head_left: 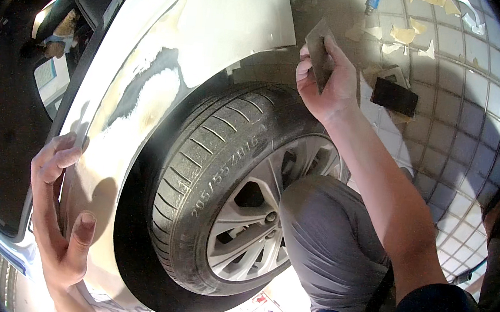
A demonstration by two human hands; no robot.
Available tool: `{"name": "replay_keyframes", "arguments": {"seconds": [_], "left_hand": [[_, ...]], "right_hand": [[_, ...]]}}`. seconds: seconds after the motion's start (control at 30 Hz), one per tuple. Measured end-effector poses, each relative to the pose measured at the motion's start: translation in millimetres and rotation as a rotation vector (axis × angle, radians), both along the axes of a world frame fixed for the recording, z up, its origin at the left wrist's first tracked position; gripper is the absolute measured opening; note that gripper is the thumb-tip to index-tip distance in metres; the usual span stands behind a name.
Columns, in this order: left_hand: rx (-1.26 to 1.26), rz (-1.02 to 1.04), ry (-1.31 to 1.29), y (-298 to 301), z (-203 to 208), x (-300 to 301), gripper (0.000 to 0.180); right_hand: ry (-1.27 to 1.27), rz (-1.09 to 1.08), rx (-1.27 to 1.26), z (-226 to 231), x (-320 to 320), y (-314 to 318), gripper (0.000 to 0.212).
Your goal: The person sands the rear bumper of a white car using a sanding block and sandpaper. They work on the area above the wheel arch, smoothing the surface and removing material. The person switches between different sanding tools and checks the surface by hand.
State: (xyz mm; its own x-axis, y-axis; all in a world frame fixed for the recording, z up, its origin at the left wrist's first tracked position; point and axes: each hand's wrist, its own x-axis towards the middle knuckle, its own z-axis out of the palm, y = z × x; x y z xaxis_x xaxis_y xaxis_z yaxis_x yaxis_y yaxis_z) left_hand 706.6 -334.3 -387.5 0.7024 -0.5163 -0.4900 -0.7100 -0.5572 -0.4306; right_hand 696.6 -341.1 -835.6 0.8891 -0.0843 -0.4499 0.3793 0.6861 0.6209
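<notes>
L hand (63,222) flat on fender (169,56)

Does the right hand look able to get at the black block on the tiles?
Probably yes: the right hand, holding a grey sheet, is close to the black block and nothing lies between them, though it would need to free its fingers first.

floor: grey square tiles (473,118), right side of frame | litter: pale scraps of paper (404,34) at upper right | dark flat block (394,96) lying on tiles | light: bright, even
</notes>
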Motion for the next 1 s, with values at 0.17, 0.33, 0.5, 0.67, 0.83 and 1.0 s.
{"name": "replay_keyframes", "arguments": {"seconds": [0.17,0.33,0.5,0.67,0.83,1.0], "left_hand": [[0.017,-0.012,-0.023,7,4,2,0.075],[0.027,-0.010,-0.039,2,2,-1,0.074],[0.026,-0.023,-0.040,4,3,0,0.074],[0.038,-0.024,-0.053,5,3,-3,0.073],[0.028,-0.025,-0.048,3,2,-2,0.072],[0.028,-0.019,-0.044,3,1,-2,0.071]], "right_hand": [[-0.134,0.031,-0.238,35,-14,-19,0.032],[0.025,0.026,-1.043,42,-17,-20,0.053],[0.027,0.211,-1.479,75,-35,-9,0.081],[0.217,0.076,-1.483,103,-37,15,0.072],[-0.008,0.117,-0.874,99,-39,8,0.062],[-0.054,0.061,-0.792,101,-39,13,0.060]]}}
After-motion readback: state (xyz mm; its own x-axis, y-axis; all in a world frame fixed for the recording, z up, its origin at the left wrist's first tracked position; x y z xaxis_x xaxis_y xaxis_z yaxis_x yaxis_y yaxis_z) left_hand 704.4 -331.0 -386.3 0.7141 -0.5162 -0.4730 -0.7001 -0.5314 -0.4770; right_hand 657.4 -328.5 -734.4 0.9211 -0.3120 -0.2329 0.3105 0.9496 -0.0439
